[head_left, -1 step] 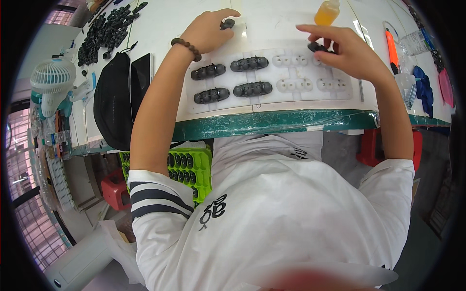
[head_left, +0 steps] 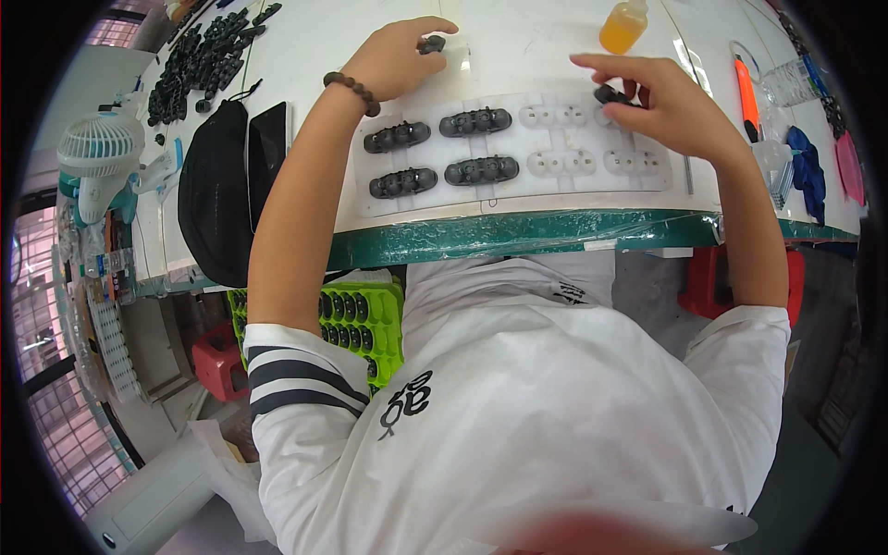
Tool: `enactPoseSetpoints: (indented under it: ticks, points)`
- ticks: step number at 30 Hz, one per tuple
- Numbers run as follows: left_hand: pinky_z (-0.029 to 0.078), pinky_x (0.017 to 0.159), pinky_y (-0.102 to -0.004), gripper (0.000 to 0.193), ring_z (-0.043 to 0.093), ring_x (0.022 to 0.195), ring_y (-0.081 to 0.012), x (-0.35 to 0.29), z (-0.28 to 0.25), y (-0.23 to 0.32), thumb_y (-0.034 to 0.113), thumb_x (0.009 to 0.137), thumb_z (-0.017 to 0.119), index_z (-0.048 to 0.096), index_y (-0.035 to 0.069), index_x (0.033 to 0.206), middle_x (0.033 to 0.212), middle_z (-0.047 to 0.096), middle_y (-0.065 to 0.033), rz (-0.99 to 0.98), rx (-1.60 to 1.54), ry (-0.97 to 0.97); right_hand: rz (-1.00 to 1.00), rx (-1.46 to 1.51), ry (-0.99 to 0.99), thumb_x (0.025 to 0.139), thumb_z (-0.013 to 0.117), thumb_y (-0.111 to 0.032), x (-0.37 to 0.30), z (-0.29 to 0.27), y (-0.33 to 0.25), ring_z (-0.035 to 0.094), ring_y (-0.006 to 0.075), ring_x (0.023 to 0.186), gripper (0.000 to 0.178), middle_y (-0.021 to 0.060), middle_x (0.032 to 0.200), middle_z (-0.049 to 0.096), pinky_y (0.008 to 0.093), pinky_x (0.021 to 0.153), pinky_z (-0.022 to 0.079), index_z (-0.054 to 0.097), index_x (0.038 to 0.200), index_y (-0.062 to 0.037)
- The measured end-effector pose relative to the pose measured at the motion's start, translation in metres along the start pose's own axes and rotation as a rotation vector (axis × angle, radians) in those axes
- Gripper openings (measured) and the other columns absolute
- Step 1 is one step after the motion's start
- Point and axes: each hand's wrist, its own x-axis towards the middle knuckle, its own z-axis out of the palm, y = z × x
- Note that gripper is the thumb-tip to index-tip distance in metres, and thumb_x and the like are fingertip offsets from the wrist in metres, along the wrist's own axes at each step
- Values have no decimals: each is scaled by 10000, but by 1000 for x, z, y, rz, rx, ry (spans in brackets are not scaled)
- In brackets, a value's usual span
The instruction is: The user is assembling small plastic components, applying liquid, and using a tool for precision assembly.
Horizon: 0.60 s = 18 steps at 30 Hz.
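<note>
My left hand, a beaded bracelet on its wrist, grips a small dark moulded part beyond the far left of the fixture. Over the far right corner of the white fixture plate, my right hand pinches a black part between thumb and fingers, its index finger stretched out. Black lobed pieces, such as the near left one and the one beside it, sit on the plate's left half. Pale lobed seats show bare on its right half. My right hand partly covers one seat.
Loose black parts lie heaped at the far left, near a small fan, a black case and a phone. A bottle of amber liquid and an orange tool stand right. Below the table edge is a green tray.
My right hand has shifted slightly right and toward me, with the black part still in its fingers. The left hand has barely moved.
</note>
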Motion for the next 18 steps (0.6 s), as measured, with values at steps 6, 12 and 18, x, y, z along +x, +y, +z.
enactPoseSetpoints:
  ticks: [6,12,18]
  points:
    - [482,702,-228,443,553,763,-93,0,-6,20,147,854,680,593,94,1284,922,650,-43,-45,-490,-204,264,74,-85,782,659,-109,-17,-9,8,483,119,677,488,84,921,662,247,648,461,649,1269,-134]
    - [487,700,-229,400,552,760,-92,-14,-2,76,151,839,710,628,98,1226,914,649,-44,127,-391,-108,172,79,64,781,713,-126,-21,4,9,573,160,747,403,96,928,671,274,677,491,667,1179,-87]
    - [544,749,-313,443,619,759,-197,-12,17,88,155,787,740,635,168,1218,995,691,-121,349,-175,-118,160,106,99,772,751,-144,-17,-2,2,612,170,780,376,95,877,668,302,713,506,677,1133,-72]
